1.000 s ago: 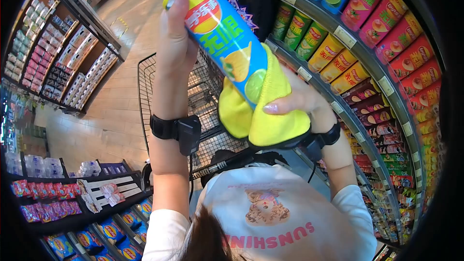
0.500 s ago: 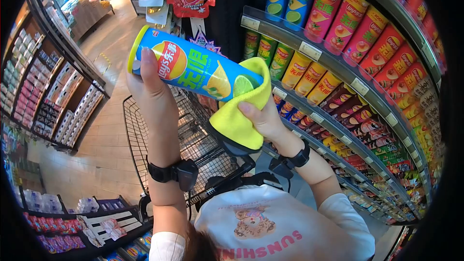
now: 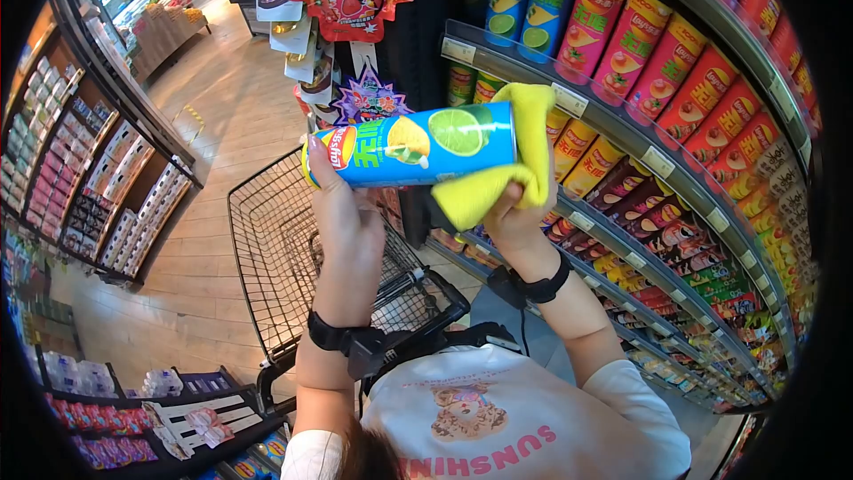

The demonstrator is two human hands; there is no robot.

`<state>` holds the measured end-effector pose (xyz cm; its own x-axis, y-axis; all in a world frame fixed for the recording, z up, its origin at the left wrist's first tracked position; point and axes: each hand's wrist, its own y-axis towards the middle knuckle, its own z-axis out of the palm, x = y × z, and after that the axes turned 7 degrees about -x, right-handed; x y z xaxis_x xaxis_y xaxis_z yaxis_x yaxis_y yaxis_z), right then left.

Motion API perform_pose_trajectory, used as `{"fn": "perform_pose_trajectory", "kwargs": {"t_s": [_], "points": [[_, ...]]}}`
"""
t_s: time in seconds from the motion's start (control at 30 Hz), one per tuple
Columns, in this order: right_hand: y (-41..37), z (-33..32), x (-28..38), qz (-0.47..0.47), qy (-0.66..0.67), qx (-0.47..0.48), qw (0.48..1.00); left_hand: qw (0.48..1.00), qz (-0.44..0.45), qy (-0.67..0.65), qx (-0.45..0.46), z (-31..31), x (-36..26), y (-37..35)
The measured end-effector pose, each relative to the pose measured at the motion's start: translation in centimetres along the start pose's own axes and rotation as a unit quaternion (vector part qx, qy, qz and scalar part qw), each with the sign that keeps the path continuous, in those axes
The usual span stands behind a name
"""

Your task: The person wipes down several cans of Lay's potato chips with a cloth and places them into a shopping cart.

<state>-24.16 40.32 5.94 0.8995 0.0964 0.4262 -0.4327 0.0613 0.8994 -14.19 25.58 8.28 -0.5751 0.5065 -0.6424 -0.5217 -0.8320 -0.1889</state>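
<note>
Open aisle (image 3: 182, 222) left, shelf (image 3: 613, 131) (stocked) right

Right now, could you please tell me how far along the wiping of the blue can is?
Done: the blue cylindrical chip can is up in the left hand, held by its yellow-rimmed end. In progress: the right hand holds a bright yellow cloth around the other end. Probably left: finishing that end and setting the can down, as it is in mid-air. Which parts are already wiped, I cannot tell.
</note>
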Motion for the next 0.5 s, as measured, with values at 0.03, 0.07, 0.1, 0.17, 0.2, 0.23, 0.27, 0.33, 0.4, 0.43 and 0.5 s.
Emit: {"fn": "perform_pose_trajectory", "kwargs": {"t_s": [0.03, 0.07, 0.1, 0.17, 0.2, 0.23, 0.27, 0.33, 0.4, 0.43, 0.5], "points": [[0.2, 0.0, 0.2, -0.006, -0.044, -0.015, 0.999, 1.0, 0.02, -0.007, 0.009, 0.1, 0.1, -0.4], [0.4, 0.0, 0.6, -0.006, -0.043, -0.015, 0.999, 1.0, 0.021, -0.007, 0.009, 0.1, 0.1, -0.2], [0.6, -0.1, 1.2, 0.023, -0.102, 0.017, 0.994, 0.996, 0.089, -0.014, -0.001, 0.1, 0.1, 0.0], [0.4, -0.3, 1.2, 0.056, -0.158, 0.05, 0.985, 0.987, 0.159, -0.018, -0.016, -0.1, -0.5, 0.7], [0.1, -0.7, 0.7, 0.142, -0.13, 0.113, 0.975, 0.973, 0.228, 0.027, -0.01, -0.4, -1.3, 1.2], [-0.2, -1.2, 0.3, 0.228, -0.1, 0.176, 0.952, 0.952, 0.295, 0.075, -0.005, -0.7, -1.9, 1.5], [-0.5, -2.0, -0.1, 0.306, -0.053, 0.17, 0.935, 0.951, 0.292, 0.102, -0.024, -0.7, -2.5, 1.8], [-0.6, -4.5, -1.4, 0.393, -0.064, 0.17, 0.902, 0.919, 0.327, 0.219, 0.033, -2.3, -3.3, 4.0], [-0.4, -7.5, -3.1, 0.392, -0.1, 0.168, 0.899, 0.875, 0.3, 0.352, 0.144, -4.9, -2.7, 6.0], [-0.5, -8.7, -4.2, 0.378, -0.102, 0.145, 0.909, 0.874, 0.249, 0.374, 0.187, -6.7, -1.6, 7.4], [0.1, -10.0, -3.8, 0.38, -0.095, 0.115, 0.913, 0.734, 0.29, 0.575, 0.215, -12.1, 1.7, 11.4]]}}
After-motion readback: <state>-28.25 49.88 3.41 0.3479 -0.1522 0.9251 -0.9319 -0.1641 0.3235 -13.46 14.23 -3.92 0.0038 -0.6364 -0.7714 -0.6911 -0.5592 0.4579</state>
